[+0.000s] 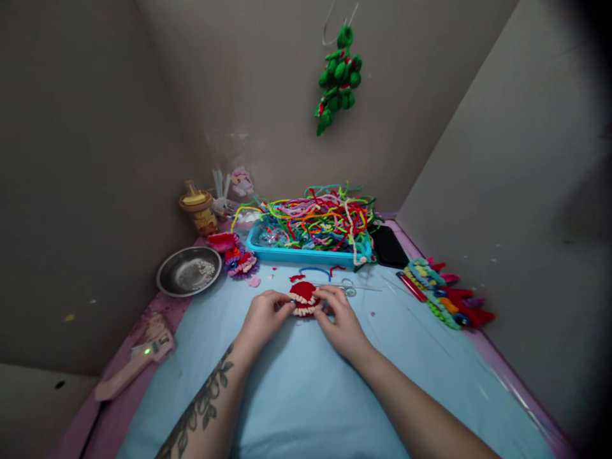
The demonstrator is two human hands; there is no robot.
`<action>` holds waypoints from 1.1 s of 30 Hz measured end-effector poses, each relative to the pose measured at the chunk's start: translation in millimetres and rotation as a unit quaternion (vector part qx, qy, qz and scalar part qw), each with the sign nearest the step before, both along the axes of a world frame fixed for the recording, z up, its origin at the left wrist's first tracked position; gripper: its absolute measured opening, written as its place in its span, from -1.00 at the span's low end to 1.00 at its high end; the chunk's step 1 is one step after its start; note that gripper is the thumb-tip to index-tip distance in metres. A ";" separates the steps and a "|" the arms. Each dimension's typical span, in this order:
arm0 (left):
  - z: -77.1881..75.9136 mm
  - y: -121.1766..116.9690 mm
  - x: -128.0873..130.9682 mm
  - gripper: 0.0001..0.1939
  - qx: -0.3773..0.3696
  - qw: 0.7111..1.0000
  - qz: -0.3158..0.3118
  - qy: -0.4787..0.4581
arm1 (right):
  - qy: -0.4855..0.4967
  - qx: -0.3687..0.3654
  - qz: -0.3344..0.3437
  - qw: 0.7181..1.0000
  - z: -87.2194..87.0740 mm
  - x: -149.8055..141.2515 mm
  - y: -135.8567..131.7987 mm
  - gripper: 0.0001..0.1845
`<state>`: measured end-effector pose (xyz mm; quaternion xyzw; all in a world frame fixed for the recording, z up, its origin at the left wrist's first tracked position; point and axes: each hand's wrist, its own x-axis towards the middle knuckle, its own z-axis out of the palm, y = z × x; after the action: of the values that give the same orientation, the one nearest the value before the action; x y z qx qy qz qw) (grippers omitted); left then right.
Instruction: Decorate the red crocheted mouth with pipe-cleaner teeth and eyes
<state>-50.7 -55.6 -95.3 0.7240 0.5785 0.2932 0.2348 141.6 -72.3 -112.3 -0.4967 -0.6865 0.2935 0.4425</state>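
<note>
Near the middle of the table I have a round red crocheted piece (302, 291) with two cream ruffled strips across it. My left hand (268, 315) grips its left edge between thumb and fingers, and a tiny dark blue spot shows at those fingertips, too small to name. On the other side, my right hand (343, 322) pinches the right edge. Just behind the piece lie scissors (350, 290), a blue yarn scrap (315, 271) and short red yarn bits (297, 278).
A blue tray (306, 256) heaped with colourful yarn stands at the back, beside a black phone-like slab (389, 247). On the left are a metal bowl (167, 280) with white bits, ruffled crochet pieces (241, 262) and a pink glue gun (136, 366). Colourful crochet pieces (444, 296) lie right.
</note>
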 end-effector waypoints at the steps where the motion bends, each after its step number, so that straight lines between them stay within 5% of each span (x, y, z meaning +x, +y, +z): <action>1: -0.2 -0.7 1.3 -0.82 0.004 1.000 0.000 -0.002 | 0.001 -0.001 0.000 1.000 0.0 -0.2 0.1 -0.68; 14: 5.0 3.0 -11.1 -0.82 -0.028 1.000 -0.004 -0.010 | 0.019 -0.006 -0.013 1.000 0.8 1.0 0.0 -0.65; 33: 2.1 -3.9 8.2 -0.91 -0.008 0.998 -0.012 -0.062 | 0.021 -0.013 -0.010 1.000 1.5 0.0 -0.5 -0.62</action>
<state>-42.5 -59.5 -93.2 0.7095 0.5563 0.3301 0.2798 141.6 -72.8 -110.8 -0.5031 -0.6684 0.3082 0.4529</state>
